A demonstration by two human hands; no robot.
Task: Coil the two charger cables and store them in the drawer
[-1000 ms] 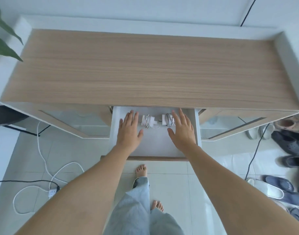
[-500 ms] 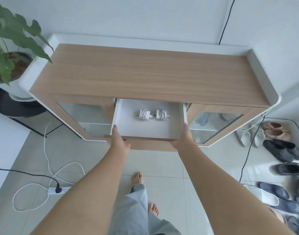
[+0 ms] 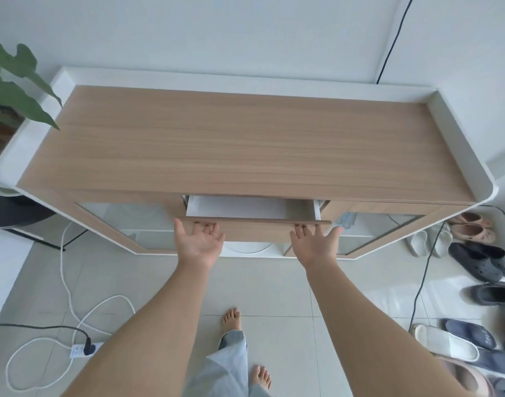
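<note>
The white drawer of the wooden cabinet stands only slightly out, a narrow strip of its floor showing. Its wooden front panel faces me. My left hand lies with fingers spread against the left part of that panel. My right hand presses the right part in the same way, fingers apart. Neither hand holds anything. The two coiled charger cables are hidden under the cabinet top.
A potted plant stands at the cabinet's left end. A white power strip with cords lies on the tiled floor at the left. Several shoes and slippers are at the right. My bare feet are below.
My hands left the cables in the drawer, moved to its front panel, and pushed it most of the way in. I have stepped back; the cables are no longer visible.
</note>
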